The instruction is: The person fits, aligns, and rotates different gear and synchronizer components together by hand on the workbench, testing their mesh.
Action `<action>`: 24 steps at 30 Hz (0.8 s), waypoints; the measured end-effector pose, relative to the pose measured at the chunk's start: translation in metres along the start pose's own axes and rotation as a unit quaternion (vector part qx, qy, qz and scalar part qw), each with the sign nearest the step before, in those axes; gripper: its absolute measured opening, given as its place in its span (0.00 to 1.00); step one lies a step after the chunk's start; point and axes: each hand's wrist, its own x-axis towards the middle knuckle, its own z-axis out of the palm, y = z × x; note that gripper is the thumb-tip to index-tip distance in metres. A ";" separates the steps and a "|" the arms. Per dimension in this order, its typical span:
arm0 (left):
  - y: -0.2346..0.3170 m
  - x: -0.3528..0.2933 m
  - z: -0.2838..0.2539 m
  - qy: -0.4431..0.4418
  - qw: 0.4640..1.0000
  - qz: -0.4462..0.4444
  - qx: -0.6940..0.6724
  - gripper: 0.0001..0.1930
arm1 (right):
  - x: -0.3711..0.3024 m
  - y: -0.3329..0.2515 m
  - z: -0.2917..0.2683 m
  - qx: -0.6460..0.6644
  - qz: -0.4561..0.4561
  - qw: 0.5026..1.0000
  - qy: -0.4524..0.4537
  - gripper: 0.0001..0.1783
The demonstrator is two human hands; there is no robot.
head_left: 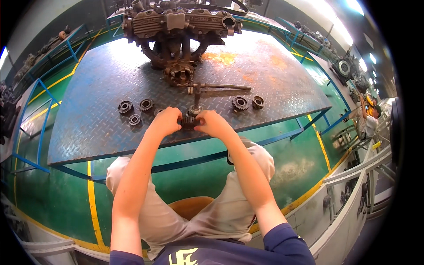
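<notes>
At the near edge of the steel table (pixel 97 79), between the left hand (pixel 169 120) and right hand (pixel 212 123), a dark toothed gear (pixel 189 123), clamped from opposite sides by both sets of fingertips, equally near; cannot tell the direction of its axis. Just beyond, a round metal part (pixel 194 110) at the foot of an upright rod (pixel 197 95), near the right fingers, with little room straight ahead. Wider out, a cluster of loose gears (pixel 146 105) to the left, a pair of gears (pixel 240 104) to the right with wider room between, a crosswise bar (pixel 227 87), and farthest away, a bulky engine assembly (pixel 176 26).
</notes>
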 end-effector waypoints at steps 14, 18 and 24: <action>0.014 -0.002 -0.010 0.038 0.992 0.034 -0.116 0.15 | 0.000 -0.007 -0.006 0.015 -0.037 0.999 0.027 0.15; -0.001 0.002 -0.008 0.024 0.999 0.012 -0.025 0.17 | 0.002 0.001 0.000 -0.007 -0.044 0.999 0.000 0.17; 0.003 -0.003 -0.009 0.044 0.997 0.015 -0.054 0.14 | 0.004 -0.004 0.003 -0.012 -0.043 0.999 0.016 0.17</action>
